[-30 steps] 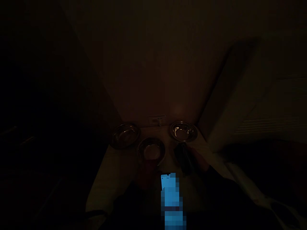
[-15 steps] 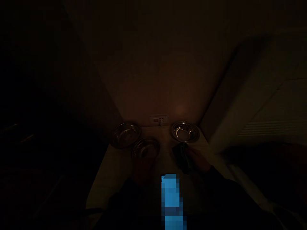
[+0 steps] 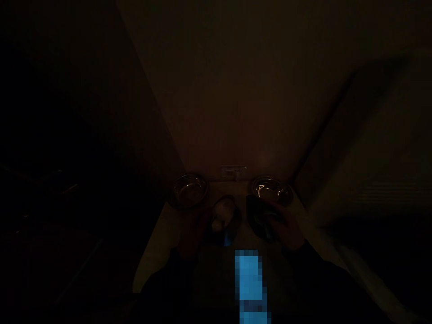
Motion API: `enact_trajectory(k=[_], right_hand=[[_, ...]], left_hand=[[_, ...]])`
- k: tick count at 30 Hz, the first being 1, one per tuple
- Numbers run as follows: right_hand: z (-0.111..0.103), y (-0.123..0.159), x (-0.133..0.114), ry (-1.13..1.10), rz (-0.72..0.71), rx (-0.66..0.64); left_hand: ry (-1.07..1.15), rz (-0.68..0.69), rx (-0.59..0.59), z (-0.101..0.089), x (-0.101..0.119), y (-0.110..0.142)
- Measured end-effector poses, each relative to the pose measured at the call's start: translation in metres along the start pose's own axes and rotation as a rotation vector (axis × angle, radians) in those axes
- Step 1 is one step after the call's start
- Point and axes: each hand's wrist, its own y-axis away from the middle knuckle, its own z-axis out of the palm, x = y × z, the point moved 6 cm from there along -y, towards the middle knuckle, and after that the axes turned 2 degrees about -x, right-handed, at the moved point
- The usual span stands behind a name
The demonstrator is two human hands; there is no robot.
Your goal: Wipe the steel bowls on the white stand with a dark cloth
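Observation:
The scene is very dark. My left hand (image 3: 191, 234) grips the left rim of a shiny metal bowl (image 3: 232, 227), which looks tilted, its inside catching pale reflections. In my right hand (image 3: 288, 227) is a dark cloth (image 3: 259, 218), bunched under the fingers just right of that bowl. Behind the cloth stands a second metal bowl (image 3: 266, 185), partly covered by it and my right hand. A third metal bowl (image 3: 189, 191) sits at the back left, beyond my left hand. The fingertips of both hands are hard to make out.
A light wooden tabletop (image 3: 155, 252) carries the bowls and meets a wall with an outlet plate (image 3: 233, 172). A bright blue pixelated patch (image 3: 249, 279) lies at the front. To the right, a pale slatted panel (image 3: 381, 193) shows dimly.
My left hand has taken hold of the nearer bowl, tilting it and moving it right toward the cloth. My right hand keeps the cloth, which now looks more spread.

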Motion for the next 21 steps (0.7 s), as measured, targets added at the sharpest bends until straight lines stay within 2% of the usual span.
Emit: enact_trajectory(k=[3,6,8,10,14,18,21], right_hand=[[0.018,0.012,-0.035,0.110,-0.241,0.006],[0.053,0.031,-0.064,0.297,-0.538,-0.125],[0.073,0.039,-0.070,0.440,-0.668,-0.232],[0.081,0.037,-0.070,0.520,-0.685,-0.255],[0.075,0.026,-0.069,0.541,-0.616,-0.159],[0.080,0.031,-0.074,0.577,-0.729,-0.234],[0.074,0.024,-0.072,0.556,-0.648,-0.170]], left_hand=[[0.103,-0.025,-0.037,0.010,0.000,0.007],[0.209,-0.022,-0.069,0.020,-0.003,0.011],[0.258,-0.005,-0.060,0.024,-0.005,0.014],[0.258,0.003,-0.051,0.025,-0.004,0.016],[0.180,-0.018,-0.009,0.023,0.001,0.022],[0.192,-0.032,-0.022,0.025,0.004,0.025],[0.232,-0.047,-0.006,0.027,-0.001,0.025]])
